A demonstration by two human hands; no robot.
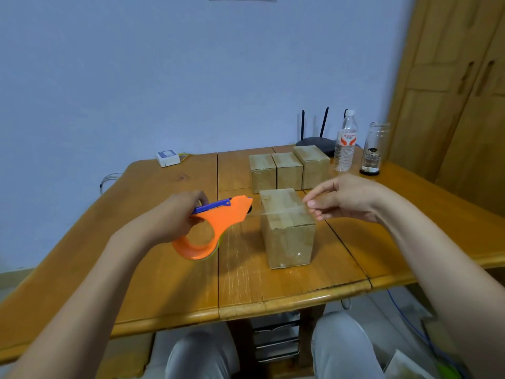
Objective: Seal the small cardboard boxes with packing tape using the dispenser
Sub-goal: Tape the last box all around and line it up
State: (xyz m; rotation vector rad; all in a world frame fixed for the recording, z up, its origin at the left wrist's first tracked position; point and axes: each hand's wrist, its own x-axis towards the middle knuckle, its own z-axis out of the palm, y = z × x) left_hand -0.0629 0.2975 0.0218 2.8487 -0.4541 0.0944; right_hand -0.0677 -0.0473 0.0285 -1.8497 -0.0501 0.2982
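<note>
Tape (282, 212) is stretched clear across the top of the nearest box (287, 228), which stands on the table (169, 283) in front of three more boxes (289, 169). Our left hand (175, 217) grips the orange dispenser (211, 228) and our right hand (345, 198) pinches the free end. We judge the strip is being laid over the seam; next we should lower it, press it flat and cut it.

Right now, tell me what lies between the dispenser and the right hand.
In the head view, clear tape spans from dispenser to right hand, above the near box.
</note>
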